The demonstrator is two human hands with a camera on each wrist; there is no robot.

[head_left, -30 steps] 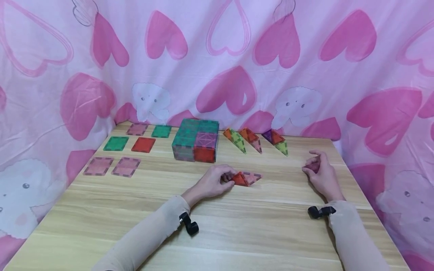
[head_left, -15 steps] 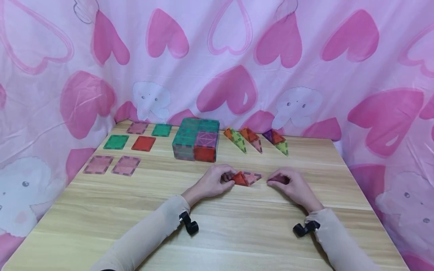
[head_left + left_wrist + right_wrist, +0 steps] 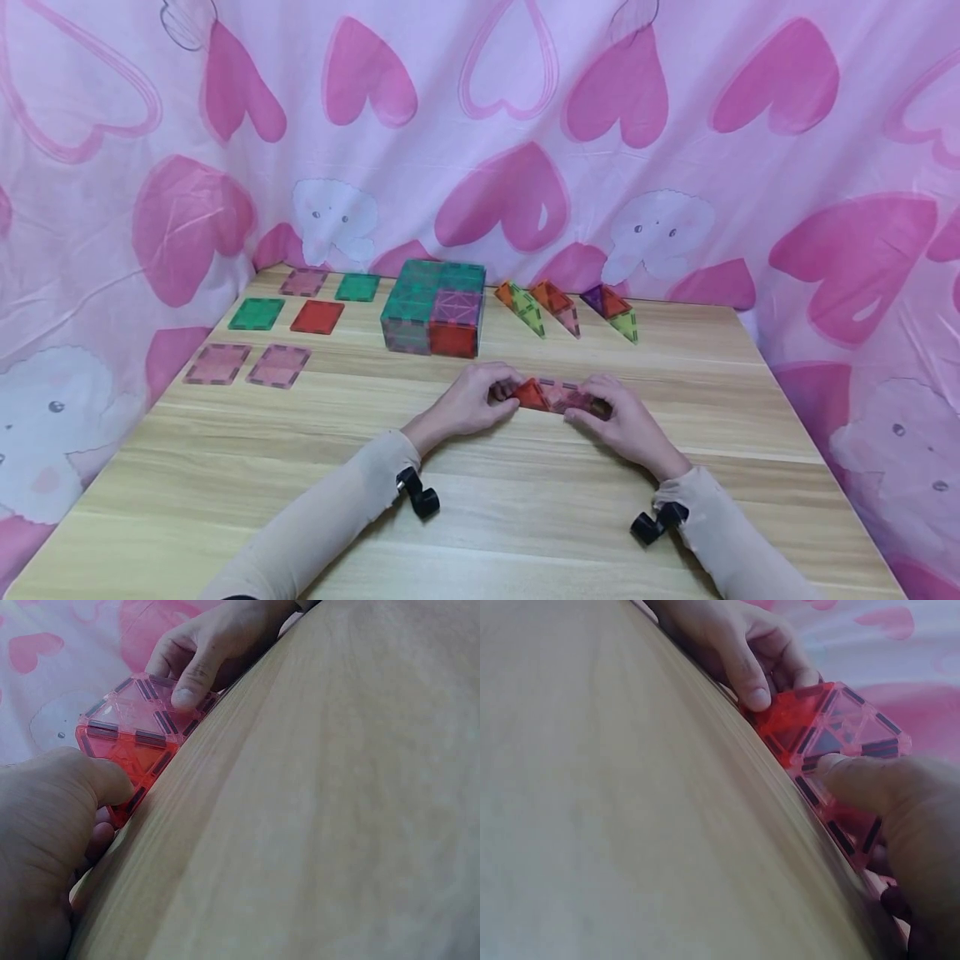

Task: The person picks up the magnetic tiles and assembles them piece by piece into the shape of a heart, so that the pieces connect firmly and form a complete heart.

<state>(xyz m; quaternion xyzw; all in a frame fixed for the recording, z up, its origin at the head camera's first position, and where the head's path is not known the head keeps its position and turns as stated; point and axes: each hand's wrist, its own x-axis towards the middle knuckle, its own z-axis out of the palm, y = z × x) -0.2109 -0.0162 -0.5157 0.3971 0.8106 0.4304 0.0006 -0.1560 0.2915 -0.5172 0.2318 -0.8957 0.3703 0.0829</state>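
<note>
"Red at the left end of that row; what has it?"

"The left hand pinches the red triangular tile between thumb and fingers."

"And the right hand?"

"Clamped on the right-hand pink tile, its thumb on the near face. A middle pink triangle sits between, edge to edge with the red. The seam on its right is partly covered by the thumb."

"Flat or leaning?"

"I can't tell. They're around the middle of the wooden table, slightly right, nearer than the block of green, purple and red tiles."

"What's to the left?"

"Six square tiles, spaced apart: three pink, two green, one red."

"Far right?"

"Three groups of joined triangles, in orange, yellow-green, pink and purple. The heart-patterned curtain hangs beyond the far edge."
</note>
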